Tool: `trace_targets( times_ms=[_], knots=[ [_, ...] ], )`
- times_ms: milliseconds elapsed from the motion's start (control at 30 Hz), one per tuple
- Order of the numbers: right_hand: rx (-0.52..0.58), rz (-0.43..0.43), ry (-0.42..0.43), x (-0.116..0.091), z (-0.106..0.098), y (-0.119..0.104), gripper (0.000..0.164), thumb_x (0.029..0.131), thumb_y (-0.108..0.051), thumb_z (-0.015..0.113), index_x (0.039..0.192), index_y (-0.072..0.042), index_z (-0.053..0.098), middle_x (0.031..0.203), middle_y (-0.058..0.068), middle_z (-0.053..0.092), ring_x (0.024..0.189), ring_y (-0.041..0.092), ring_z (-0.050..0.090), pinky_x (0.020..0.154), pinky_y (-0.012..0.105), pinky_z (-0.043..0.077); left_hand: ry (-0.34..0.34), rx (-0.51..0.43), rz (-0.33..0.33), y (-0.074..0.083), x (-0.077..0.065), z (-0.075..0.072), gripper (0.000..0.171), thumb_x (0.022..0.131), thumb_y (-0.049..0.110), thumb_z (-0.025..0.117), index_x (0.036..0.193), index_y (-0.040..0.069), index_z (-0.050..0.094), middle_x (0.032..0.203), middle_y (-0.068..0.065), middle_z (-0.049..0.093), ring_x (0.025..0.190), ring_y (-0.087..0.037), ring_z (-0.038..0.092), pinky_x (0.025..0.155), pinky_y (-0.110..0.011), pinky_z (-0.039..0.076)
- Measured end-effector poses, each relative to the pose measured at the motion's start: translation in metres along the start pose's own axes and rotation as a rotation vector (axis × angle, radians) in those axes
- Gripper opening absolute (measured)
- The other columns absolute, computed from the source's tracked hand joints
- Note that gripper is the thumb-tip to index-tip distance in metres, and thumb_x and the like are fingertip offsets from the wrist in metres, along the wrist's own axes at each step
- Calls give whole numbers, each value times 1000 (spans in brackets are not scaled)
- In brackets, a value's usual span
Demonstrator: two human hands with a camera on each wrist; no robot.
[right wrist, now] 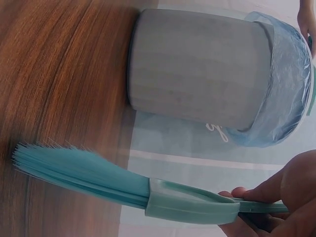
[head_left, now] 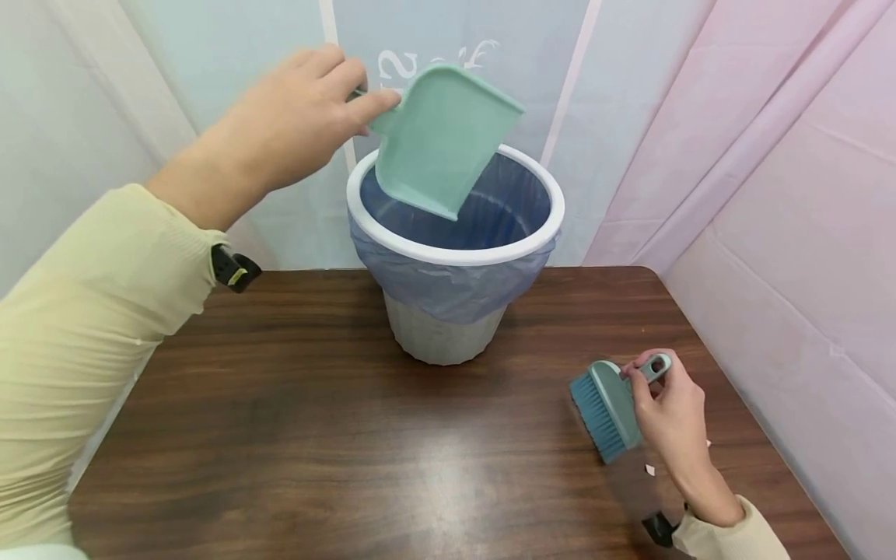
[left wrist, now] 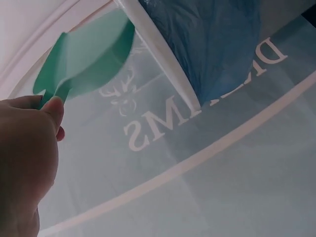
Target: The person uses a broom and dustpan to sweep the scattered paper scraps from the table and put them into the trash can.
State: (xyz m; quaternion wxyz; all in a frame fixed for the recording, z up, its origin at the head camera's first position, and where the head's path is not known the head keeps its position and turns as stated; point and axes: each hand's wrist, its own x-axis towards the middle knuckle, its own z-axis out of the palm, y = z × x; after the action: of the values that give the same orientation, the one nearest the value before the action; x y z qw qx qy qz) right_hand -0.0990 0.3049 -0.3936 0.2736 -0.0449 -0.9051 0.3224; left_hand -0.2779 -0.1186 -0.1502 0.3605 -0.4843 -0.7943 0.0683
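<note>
My left hand grips the handle of a mint-green dustpan, which is tilted with its lower edge over the mouth of a bin. The pan's visible face carries no debris that I can make out. A blue plastic bag lines the bin, folded out under its white rim. At the right, my right hand holds a small green hand brush by its handle. Its blue bristles reach down to the tabletop in the right wrist view.
Small white scraps lie on the dark wooden table beside the right hand. The bin stands at the table's back edge. Pale blue and pink curtains hang behind and to the right.
</note>
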Motion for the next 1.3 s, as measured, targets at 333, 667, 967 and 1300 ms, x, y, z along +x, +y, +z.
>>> trace_targets(
  times_ms=[333, 667, 967, 1300],
  knots=[
    [-11, -5, -12, 1, 1, -1, 10, 89, -1, 59, 96, -5, 54, 83, 2, 67, 74, -10, 57, 56, 5, 41, -77, -76, -179, -1, -10, -10, 33, 94, 9, 56, 125, -2, 52, 85, -21, 48, 79, -36, 40, 70, -43, 37],
    [-4, 2, -5, 0, 3, -1, 10, 89, 0, 58, 96, -5, 53, 84, 3, 67, 75, -10, 56, 58, 4, 41, -254, -356, -380, -2, -23, -25, 35, 99, 14, 46, 129, -3, 48, 110, -23, 55, 103, -38, 44, 90, -51, 35],
    [3, 22, 0, 0, 5, -1, 10, 89, 1, 57, 96, -5, 54, 83, 3, 67, 77, -11, 56, 61, 2, 41, -258, -468, -359, 5, -44, -40, 31, 99, 14, 47, 126, 1, 51, 94, -11, 55, 80, -22, 40, 70, -37, 31],
    [-9, 19, -6, 0, 6, -1, 10, 89, 0, 57, 96, -6, 53, 84, 4, 67, 76, -11, 55, 59, 3, 41, -243, -483, -386, 25, -80, -51, 30, 96, 16, 54, 126, 10, 55, 88, 0, 55, 70, -9, 38, 59, -22, 33]
  ],
)
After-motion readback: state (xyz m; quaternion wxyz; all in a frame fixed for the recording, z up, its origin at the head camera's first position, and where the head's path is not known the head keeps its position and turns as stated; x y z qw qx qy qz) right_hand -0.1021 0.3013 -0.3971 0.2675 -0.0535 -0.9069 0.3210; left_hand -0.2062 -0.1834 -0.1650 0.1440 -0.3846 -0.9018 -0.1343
